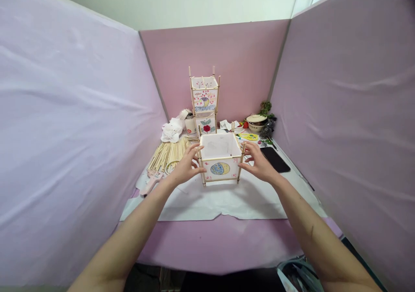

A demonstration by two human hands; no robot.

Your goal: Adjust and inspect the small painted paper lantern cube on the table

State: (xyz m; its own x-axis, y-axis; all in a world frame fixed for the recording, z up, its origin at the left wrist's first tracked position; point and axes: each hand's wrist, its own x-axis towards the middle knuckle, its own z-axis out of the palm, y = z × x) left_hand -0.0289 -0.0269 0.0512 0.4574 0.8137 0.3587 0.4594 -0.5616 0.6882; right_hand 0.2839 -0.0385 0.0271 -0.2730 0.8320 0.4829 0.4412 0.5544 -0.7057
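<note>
Left hand [185,167], right hand [257,164] grip lantern [221,162] side edges.

the open paper lantern box [221,158] stands on the white sheet [207,205], between the left hand [185,167] and right hand [258,164]. behind it rise two stacked lanterns [205,106]. left of it lie wooden sticks [169,153]; right, a phone [275,158], with a bowl [256,123] farther back.
</note>
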